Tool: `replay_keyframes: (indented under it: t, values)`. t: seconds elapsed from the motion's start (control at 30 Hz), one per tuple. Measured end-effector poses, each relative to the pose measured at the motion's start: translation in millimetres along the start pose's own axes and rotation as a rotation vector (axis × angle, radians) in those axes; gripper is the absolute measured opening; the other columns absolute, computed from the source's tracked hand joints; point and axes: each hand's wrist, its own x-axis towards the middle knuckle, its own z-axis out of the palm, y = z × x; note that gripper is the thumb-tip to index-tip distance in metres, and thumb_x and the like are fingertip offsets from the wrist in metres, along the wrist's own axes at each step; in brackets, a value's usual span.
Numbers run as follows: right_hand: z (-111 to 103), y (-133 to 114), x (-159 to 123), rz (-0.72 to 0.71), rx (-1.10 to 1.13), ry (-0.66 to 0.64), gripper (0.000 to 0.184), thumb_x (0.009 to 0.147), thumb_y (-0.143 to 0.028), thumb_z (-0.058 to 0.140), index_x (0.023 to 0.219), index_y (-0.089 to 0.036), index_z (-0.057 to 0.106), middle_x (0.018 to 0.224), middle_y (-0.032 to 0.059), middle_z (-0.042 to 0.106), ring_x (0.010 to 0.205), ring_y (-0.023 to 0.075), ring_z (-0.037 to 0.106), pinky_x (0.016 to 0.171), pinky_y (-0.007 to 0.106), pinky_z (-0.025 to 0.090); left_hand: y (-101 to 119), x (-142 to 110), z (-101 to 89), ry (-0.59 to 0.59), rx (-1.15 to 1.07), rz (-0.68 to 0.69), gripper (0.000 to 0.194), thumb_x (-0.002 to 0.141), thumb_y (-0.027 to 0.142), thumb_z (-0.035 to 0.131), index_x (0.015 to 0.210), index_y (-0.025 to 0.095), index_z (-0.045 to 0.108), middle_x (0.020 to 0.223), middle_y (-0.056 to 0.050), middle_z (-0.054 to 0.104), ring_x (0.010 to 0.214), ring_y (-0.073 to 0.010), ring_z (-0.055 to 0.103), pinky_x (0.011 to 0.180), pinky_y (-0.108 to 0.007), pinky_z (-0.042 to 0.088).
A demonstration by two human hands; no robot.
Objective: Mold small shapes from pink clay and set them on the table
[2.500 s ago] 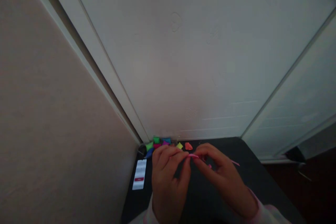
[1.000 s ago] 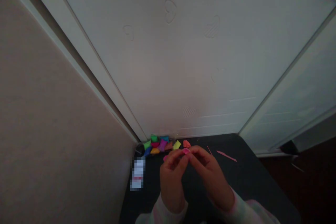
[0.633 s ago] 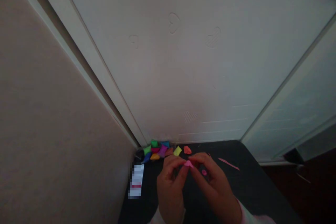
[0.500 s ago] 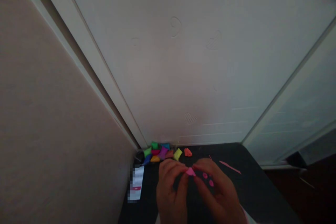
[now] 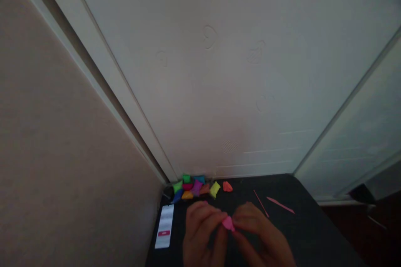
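A small lump of pink modelling clay (image 5: 228, 223) is pinched between the fingertips of both hands above the dark table. My left hand (image 5: 203, 233) grips it from the left with thumb and forefinger. From the right, my right hand (image 5: 263, 235) has its thumb and fingers closed on the same lump. Beyond the hands lies a loose piece of orange clay (image 5: 227, 186). To the right of my right hand are a thin pink stick (image 5: 261, 203) and a flat pink modelling knife (image 5: 280, 205). The hands cover part of the tabletop.
Several coloured clay packs, among them a purple pack (image 5: 197, 188) and a yellow pack (image 5: 215, 189), sit at the back left of the table (image 5: 313, 233). A phone (image 5: 164, 226) with a lit screen lies at the left edge. A white panel (image 5: 200, 91) rises behind the table.
The view has shifted slightly, so the scene sits lower. The pink clay has turned in my fingers. Two small pink pieces beside my right hand no longer show; more of the thin stick does.
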Motion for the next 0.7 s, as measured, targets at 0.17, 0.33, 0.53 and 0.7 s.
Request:
replay_keyframes:
  t: [0.17, 0.33, 0.53, 0.7]
  values:
    - [0, -1, -3, -0.012, -0.107, -0.027, 0.024, 0.072, -0.011, 0.058, 0.091, -0.024, 0.055, 0.071, 0.0016, 0.067, 0.066, 0.0155, 0.062, 0.062, 0.026, 0.05, 3, -4, 1.2, -0.024, 0.055, -0.038, 0.015, 0.069, 0.013, 0.059, 0.079, 0.022, 0.065, 0.072, -0.003, 0.063, 0.071, -0.0173, 0.056, 0.066, -0.029, 0.048]
    - [2, -2, -9, 0.023, -0.137, 0.008, 0.019, 0.073, -0.011, 0.056, 0.088, -0.022, 0.056, 0.069, 0.002, 0.065, 0.066, 0.0153, 0.06, 0.063, 0.027, 0.049, 5, -9, 6.8, 0.011, 0.046, -0.064, 0.015, 0.07, 0.01, 0.058, 0.078, 0.022, 0.063, 0.071, -0.002, 0.061, 0.071, -0.0164, 0.055, 0.07, -0.031, 0.047]
    - [2, -4, -12, 0.102, -0.104, 0.102, 0.018, 0.073, -0.009, 0.057, 0.084, -0.023, 0.057, 0.07, 0.0012, 0.063, 0.067, 0.0151, 0.059, 0.066, 0.029, 0.048, 11, -9, 13.4, 0.005, -0.044, -0.212, 0.009, 0.071, 0.016, 0.058, 0.077, 0.021, 0.063, 0.073, -0.003, 0.06, 0.074, -0.0171, 0.056, 0.069, -0.03, 0.047]
    - [2, -4, -14, 0.18, -0.012, 0.089, 0.022, 0.074, -0.008, 0.056, 0.087, -0.025, 0.056, 0.075, 0.001, 0.062, 0.072, 0.015, 0.058, 0.066, 0.028, 0.047, 17, -4, 13.9, -0.024, -0.096, -0.288, 0.006, 0.071, 0.017, 0.058, 0.072, 0.02, 0.063, 0.072, -0.003, 0.06, 0.071, -0.0161, 0.056, 0.065, -0.026, 0.047]
